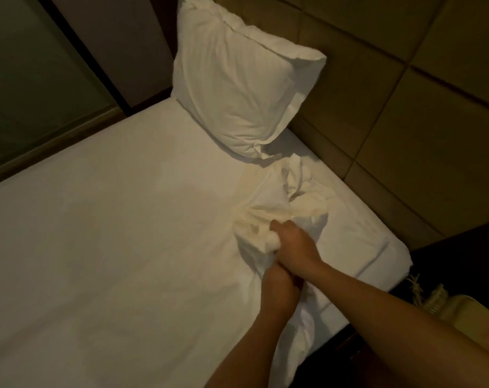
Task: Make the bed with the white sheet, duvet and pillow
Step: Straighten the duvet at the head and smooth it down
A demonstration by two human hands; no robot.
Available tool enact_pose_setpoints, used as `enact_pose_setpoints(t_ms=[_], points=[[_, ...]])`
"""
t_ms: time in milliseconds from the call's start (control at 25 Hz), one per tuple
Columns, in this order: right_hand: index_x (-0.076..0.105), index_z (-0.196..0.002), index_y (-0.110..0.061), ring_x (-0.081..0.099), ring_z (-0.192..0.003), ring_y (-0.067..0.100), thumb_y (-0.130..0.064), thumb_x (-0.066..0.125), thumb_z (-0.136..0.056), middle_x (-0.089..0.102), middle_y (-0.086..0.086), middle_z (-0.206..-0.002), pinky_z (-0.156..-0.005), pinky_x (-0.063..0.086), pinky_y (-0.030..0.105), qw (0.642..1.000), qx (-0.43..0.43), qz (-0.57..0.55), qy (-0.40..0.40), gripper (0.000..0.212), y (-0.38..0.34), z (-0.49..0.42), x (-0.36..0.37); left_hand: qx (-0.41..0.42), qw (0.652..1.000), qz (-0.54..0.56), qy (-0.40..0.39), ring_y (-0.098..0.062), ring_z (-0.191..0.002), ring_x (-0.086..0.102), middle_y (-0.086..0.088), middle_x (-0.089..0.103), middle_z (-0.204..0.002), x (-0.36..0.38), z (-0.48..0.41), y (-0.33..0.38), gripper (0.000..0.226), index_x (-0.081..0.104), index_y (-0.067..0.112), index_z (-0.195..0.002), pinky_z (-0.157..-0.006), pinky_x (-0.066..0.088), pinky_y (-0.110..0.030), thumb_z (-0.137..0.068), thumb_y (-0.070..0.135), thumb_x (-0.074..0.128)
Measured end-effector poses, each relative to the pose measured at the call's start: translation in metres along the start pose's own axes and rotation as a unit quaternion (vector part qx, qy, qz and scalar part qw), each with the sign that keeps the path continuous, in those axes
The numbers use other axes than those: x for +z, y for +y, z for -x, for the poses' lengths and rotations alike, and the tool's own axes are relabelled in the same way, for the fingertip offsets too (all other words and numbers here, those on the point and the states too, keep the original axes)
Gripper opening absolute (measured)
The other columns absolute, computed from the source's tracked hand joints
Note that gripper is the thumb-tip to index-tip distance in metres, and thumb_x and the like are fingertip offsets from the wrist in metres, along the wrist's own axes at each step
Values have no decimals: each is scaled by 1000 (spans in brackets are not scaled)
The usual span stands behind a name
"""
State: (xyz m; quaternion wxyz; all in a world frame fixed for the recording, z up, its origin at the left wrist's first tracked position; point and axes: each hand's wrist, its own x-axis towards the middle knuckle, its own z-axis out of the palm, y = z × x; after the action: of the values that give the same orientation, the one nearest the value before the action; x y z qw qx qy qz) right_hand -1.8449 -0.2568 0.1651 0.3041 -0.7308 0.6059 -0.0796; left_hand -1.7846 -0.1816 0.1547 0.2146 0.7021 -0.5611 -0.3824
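The sheet (111, 247) lies flat and smooth over most of the bed. Near the bed's right edge a bunch of white cloth (268, 203) is gathered into folds on top of it; I cannot tell if this cloth is part of the sheet or a separate piece. The right hand (293, 245) is closed around the bunch, with its fingers curled into the folds. The left hand (279, 284) is directly below it and touches the right wrist, and it also grips the cloth with curled fingers. More of the cloth runs down past the left forearm to the bed's near edge.

The pillow (237, 88) stands tilted at the head of the bed and leans against the padded headboard (405, 113), just beyond the bunch. At the right, beside the bed, a dark counter (461, 247) carries a yellowish object (475, 309), which is too dim to identify. At the left, a dark glass panel (27, 79) runs along the far side of the bed.
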Motion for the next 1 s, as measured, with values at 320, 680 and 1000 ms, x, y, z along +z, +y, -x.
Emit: enact_pose_setpoints(t_ms=[320,680,1000], points=[[57,-86,-16,56,-80,19,-6,72,-77,57,-6,-76,-64,38,23,909,245,-295,164,20,155,47,-76,286,922,-148,-214,-32,-72,54,-19,56,-79,93,-41,59,33,54,0,-83,-63,41,-37,-90,28,38],[56,-96,-4,56,-91,30,15,68,-72,55,3,-78,-54,40,25,761,428,-438,213,33,243,96,6,423,873,-239,-45,-25,-86,54,-15,64,-96,31,-147,-12,37,49,16,-114,-75,47,-33,-78,14,47],[57,-120,-14,51,-95,20,-14,82,-71,53,7,-109,-70,36,25,875,388,-256,136,56,266,65,23,326,794,-476,-193,-29,-145,2,-1,9,-159,42,-279,5,102,3,26,-152,-116,5,-48,-77,56,65]])
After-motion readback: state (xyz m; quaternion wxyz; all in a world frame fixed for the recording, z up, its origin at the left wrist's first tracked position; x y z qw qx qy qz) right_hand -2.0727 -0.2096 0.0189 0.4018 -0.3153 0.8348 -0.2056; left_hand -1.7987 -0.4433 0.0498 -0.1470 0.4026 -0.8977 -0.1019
